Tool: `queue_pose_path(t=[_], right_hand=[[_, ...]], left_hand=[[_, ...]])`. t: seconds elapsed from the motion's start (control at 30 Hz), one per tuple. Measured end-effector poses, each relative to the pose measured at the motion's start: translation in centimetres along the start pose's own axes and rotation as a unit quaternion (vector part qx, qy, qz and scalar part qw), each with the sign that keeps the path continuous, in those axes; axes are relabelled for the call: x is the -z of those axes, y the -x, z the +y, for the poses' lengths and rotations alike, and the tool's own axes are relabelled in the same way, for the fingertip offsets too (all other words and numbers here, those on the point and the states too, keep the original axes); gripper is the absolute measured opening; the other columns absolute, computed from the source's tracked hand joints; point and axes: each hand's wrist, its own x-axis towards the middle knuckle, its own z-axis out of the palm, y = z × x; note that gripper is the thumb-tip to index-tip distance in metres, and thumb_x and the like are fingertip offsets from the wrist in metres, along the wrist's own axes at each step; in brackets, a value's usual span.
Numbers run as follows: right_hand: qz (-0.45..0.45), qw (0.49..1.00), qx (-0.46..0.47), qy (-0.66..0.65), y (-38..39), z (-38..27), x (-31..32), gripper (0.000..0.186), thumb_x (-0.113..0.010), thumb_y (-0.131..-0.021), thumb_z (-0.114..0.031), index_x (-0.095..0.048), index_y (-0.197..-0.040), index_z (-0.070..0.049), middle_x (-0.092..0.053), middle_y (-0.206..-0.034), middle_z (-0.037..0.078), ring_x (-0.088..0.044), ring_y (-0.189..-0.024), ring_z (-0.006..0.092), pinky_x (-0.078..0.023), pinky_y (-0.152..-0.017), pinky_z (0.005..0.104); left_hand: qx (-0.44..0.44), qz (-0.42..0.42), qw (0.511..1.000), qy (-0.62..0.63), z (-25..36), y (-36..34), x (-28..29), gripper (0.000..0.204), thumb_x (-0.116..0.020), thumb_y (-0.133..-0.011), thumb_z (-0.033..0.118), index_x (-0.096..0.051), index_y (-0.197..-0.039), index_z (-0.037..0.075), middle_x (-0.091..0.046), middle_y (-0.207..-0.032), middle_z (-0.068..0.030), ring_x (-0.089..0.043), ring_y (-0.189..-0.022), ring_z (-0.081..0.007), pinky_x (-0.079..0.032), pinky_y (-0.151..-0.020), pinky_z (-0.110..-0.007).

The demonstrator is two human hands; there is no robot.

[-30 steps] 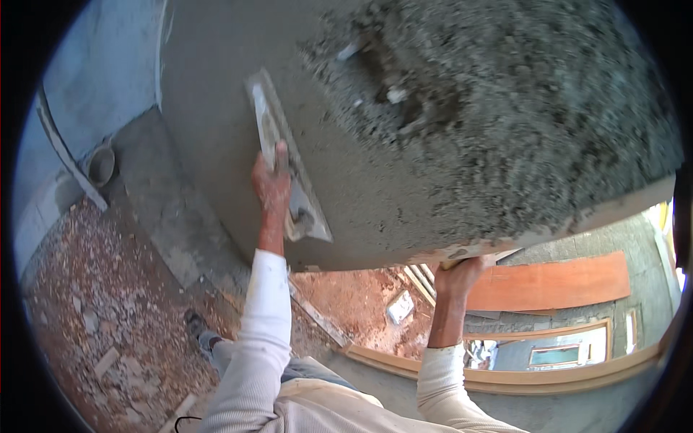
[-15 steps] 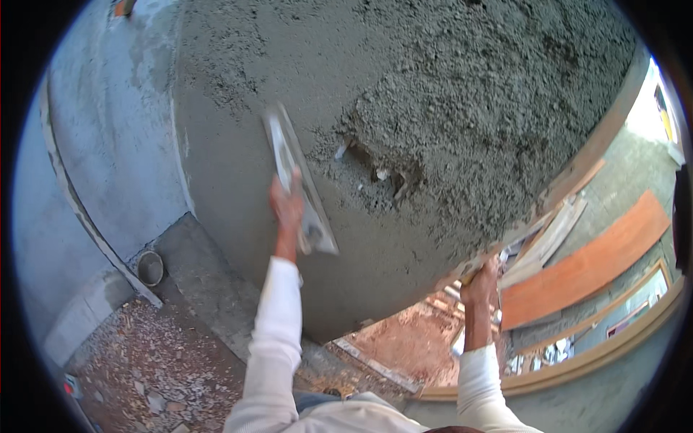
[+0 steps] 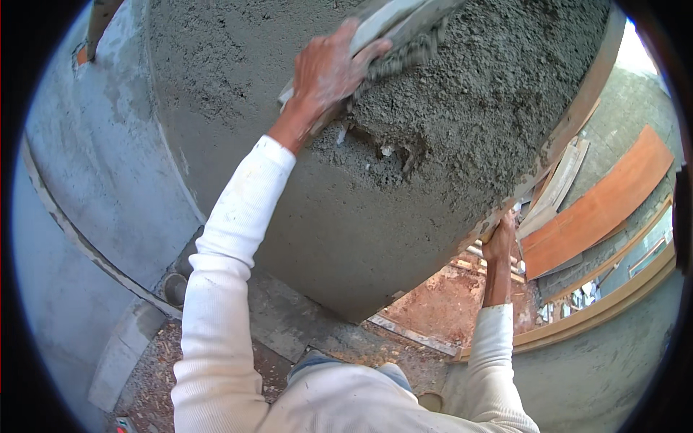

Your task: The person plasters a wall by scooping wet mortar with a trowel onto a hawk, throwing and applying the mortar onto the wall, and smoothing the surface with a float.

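My left hand (image 3: 325,76) is closed around a long plastering float (image 3: 393,25), somewhat blurred, pressed against the upper part of the plastered wall (image 3: 325,238). Wet grey plaster bunches along the float's edge. Below and to the right of that hand is a rough hole (image 3: 386,151) in the plaster with pale bits in it. My right hand (image 3: 499,238) is closed at the wall's right edge, beside the wooden edge strip (image 3: 570,123). A small yellowish part shows by its fingers, but what it grips is mostly hidden.
A bluish wall (image 3: 108,166) meets the plastered one at the left. A small round bucket (image 3: 174,289) stands near its foot, by a curved pale strip (image 3: 65,224). Rubble (image 3: 155,372) covers the floor. At the right lie an orange-brown board (image 3: 603,206) and a wooden frame (image 3: 577,345).
My left hand has swept the float up and to the right, from the smooth area toward the rough plaster, and tilted it. My right hand stays at the wall's edge; the whole view has shifted.
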Motion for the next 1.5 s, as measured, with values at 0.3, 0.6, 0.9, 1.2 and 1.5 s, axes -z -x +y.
queue_pose_path(t=[0.3,0.6,0.9,1.2,1.5], right_hand=[[-0.001,1.000,0.027,-0.007,-0.4,1.1,-0.2,0.022,-0.056,-0.106,-0.024,-0.059,-0.120,-0.009,-0.066,-0.095,0.001,-0.066,-0.076,0.0115,-0.058,-0.063,0.0302],[0.021,1.000,0.019,0.013,-1.5,1.7,1.4,0.034,-0.058,-0.107,-0.037,-0.059,-0.125,-0.008,-0.065,-0.097,-0.001,-0.063,-0.085,0.0113,-0.055,-0.074,0.0284],[0.022,0.998,0.032,0.045,-1.4,1.9,2.5,0.050,-0.061,-0.104,-0.046,-0.060,-0.132,-0.005,-0.067,-0.113,0.004,-0.059,-0.101,0.0140,-0.050,-0.090,0.0335],[0.036,0.995,0.014,0.088,-1.9,2.1,1.8,0.053,-0.056,-0.106,-0.047,-0.059,-0.135,-0.003,-0.069,-0.102,0.007,-0.063,-0.091,0.0188,-0.053,-0.083,0.0360],[0.006,1.000,0.006,0.013,-2.1,2.5,1.7,0.051,-0.060,-0.104,-0.047,-0.061,-0.130,-0.004,-0.067,-0.110,0.005,-0.060,-0.102,0.0157,-0.052,-0.089,0.0332]], left_hand=[[-0.091,0.102,0.989,-0.052,2.8,-10.9,3.4,0.059,-0.062,-0.095,0.061,-0.068,-0.119,0.007,-0.073,-0.086,-0.0181,-0.073,-0.080,-0.0332,-0.055,-0.071,-0.046],[-0.066,0.021,0.997,-0.035,2.3,-6.5,1.5,0.063,-0.060,-0.093,0.069,-0.069,-0.117,0.012,-0.073,-0.081,-0.0149,-0.072,-0.073,-0.0319,-0.055,-0.067,-0.047],[-0.267,-0.074,0.951,-0.137,15.6,-6.8,-2.0,0.068,-0.049,-0.095,0.075,-0.063,-0.132,0.019,-0.074,-0.078,-0.0068,-0.072,-0.063,-0.0208,-0.059,-0.060,-0.041],[-0.250,-0.005,0.965,-0.082,20.6,-8.1,2.4,0.061,-0.060,-0.095,0.062,-0.065,-0.124,0.009,-0.074,-0.089,-0.0185,-0.072,-0.079,-0.0385,-0.055,-0.071,-0.048],[-0.205,-0.134,0.965,-0.091,8.5,-5.0,0.9,0.050,-0.062,-0.100,0.052,-0.065,-0.134,0.016,-0.076,-0.091,-0.0134,-0.074,-0.074,-0.0308,-0.059,-0.069,-0.045]])
